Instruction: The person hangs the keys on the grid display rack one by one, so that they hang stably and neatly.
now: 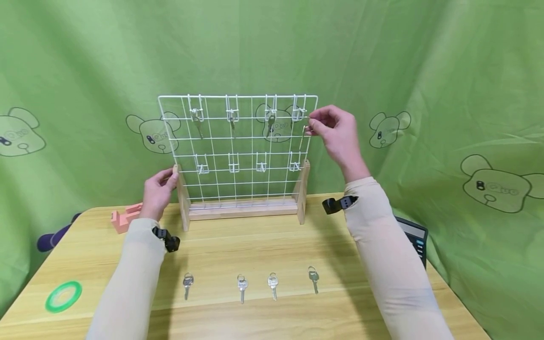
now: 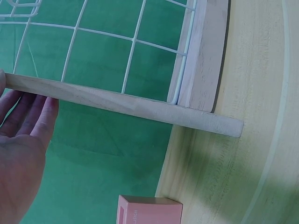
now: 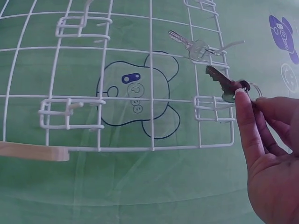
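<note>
A white wire grid rack [image 1: 252, 137] with wooden side posts stands at the back of the table. My right hand [image 1: 337, 134] pinches a key [image 3: 228, 87] by its ring, beside the top-right hook [image 3: 208, 109]. The key's blade points away from the fingers, toward the grid. Keys hang from the other three upper hooks, among them the left key [image 1: 198, 123] and the third key [image 1: 270, 123]. The lower hooks, such as the left one [image 1: 202, 168], carry no keys. With thumb and fingers on either side, my left hand [image 1: 156, 194] grips the top of the left wooden post [image 2: 135, 103].
Several keys lie in a row on the table [image 1: 221, 250], including a leftmost key [image 1: 188, 283] and a rightmost key [image 1: 313, 279]. A green tape roll [image 1: 63, 296] is front left, a pink holder [image 1: 123, 219] behind it. A calculator [image 1: 414, 236] sits right.
</note>
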The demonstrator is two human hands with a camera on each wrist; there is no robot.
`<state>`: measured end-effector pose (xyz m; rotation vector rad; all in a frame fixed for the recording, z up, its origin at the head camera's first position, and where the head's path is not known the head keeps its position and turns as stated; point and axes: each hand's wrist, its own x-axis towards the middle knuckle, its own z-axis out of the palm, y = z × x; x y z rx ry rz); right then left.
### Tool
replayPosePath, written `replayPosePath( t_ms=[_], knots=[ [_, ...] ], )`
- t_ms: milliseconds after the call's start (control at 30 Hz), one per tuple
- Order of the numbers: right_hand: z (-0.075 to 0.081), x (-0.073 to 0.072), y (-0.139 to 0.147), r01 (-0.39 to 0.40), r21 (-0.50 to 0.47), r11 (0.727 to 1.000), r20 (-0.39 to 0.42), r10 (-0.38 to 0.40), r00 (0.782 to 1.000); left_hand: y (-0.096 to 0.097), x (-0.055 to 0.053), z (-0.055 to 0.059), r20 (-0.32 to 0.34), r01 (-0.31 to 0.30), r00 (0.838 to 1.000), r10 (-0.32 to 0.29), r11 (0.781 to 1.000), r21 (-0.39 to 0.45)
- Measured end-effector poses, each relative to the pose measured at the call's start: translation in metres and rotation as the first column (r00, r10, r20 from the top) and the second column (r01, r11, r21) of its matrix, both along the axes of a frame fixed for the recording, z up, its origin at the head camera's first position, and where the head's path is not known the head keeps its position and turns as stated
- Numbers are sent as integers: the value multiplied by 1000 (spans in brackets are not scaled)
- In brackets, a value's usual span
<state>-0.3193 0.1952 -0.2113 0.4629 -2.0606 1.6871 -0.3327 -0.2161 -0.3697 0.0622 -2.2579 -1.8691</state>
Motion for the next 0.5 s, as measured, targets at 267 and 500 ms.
replayPosePath(
  t_ms=[267, 500],
  knots=[
    [9, -3, -3, 7, -81, 997, 8, -6, 1000, 0, -1, -1, -4, -4, 1000, 4, 1000, 2],
    [11, -9, -3, 27, -148, 989, 40, -22, 999, 0, -1, -1, -4, 1, 1000, -1, 1000, 2]
  ],
)
